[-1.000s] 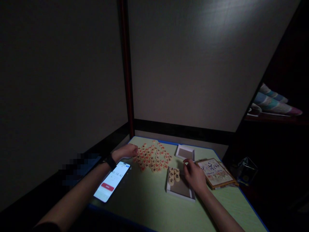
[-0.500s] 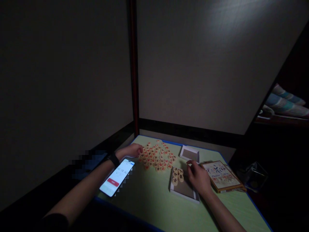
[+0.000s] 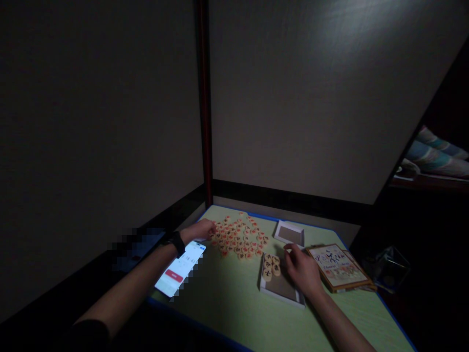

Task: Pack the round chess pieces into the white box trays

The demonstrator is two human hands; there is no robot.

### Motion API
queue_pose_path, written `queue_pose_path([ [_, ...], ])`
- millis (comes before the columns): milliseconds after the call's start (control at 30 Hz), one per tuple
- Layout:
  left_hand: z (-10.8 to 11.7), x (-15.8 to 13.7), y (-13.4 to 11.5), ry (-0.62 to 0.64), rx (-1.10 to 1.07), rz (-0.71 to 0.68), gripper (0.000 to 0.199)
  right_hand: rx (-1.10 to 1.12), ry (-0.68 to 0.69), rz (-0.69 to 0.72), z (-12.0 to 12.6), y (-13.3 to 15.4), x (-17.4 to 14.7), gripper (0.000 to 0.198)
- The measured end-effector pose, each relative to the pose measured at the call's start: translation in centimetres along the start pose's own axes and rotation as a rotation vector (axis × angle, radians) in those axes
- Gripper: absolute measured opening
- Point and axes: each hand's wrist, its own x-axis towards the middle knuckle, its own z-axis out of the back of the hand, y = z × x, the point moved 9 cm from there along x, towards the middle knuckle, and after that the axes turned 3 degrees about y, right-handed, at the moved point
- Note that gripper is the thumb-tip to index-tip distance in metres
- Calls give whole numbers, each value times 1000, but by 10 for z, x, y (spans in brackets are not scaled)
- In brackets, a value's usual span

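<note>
A spread of round Chinese chess pieces with red and black characters lies on the table. My left hand, with a dark watch on its wrist, is at the left edge of the spread, its fingers curled down; whether a piece is in them is hidden. Over the right side of a shallow white box tray is my right hand, thumb and forefinger apart with nothing visible between them. Several black-lettered chess pieces sit in two columns at the tray's left side.
A lit phone with a running timer lies beneath my left forearm. Behind the tray is a second shallow box part. A printed game box lies right of my right hand. Walls border the pale green table at the back.
My view shifts slightly, and the timer advances. My left hand stays at the pile's left edge, and my right hand keeps its place over the tray.
</note>
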Motion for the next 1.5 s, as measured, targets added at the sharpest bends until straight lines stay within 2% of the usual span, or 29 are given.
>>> queue_pose_path([
  [300,-2,-1,1,0,39,8,11,-12,16,-17,0,-1,1,26],
  [1067,4,-6,-8,16,15,-3,18,-43,26,-19,4,3,1,30],
  [1300,4,-7,-7,29,0,9,12,-10,5,15,3,4,0,29],
  [1500,4,-9,-8,37,-29,-4,9,-18,52,-4,-1,4,0,32],
])
